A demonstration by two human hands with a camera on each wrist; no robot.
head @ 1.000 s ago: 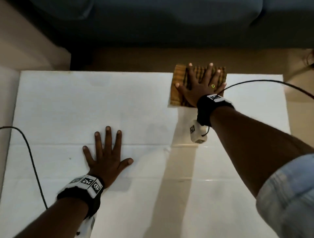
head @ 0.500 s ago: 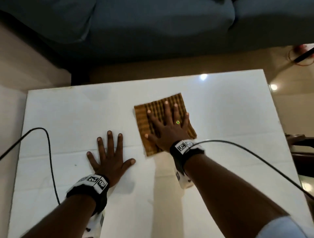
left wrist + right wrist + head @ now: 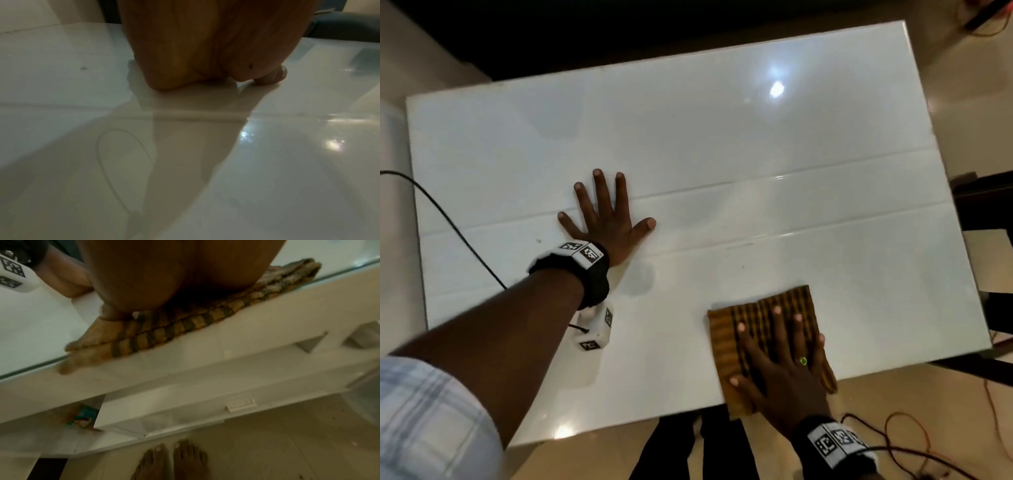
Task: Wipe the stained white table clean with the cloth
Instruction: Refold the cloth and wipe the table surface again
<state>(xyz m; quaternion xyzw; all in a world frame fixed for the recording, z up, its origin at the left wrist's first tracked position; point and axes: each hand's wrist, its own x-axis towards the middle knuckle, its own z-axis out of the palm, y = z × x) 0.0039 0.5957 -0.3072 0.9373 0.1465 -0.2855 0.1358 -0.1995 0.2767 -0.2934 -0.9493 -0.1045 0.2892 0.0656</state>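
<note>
Right hand presses the cloth at the near edge of the worktop; left hand braces.

Head view: right hand [image 3: 780, 363], fingers [image 3: 777, 329] spread flat, holds the striped cloth [image 3: 726, 342] down, partly overhanging the white worktop [image 3: 722, 137]; left hand [image 3: 607, 222] lies splayed, likely for support. Left wrist view: palm [image 3: 205, 48] on the glossy surface. Right wrist view: cloth [image 3: 164, 331] droops over the edge.
</note>
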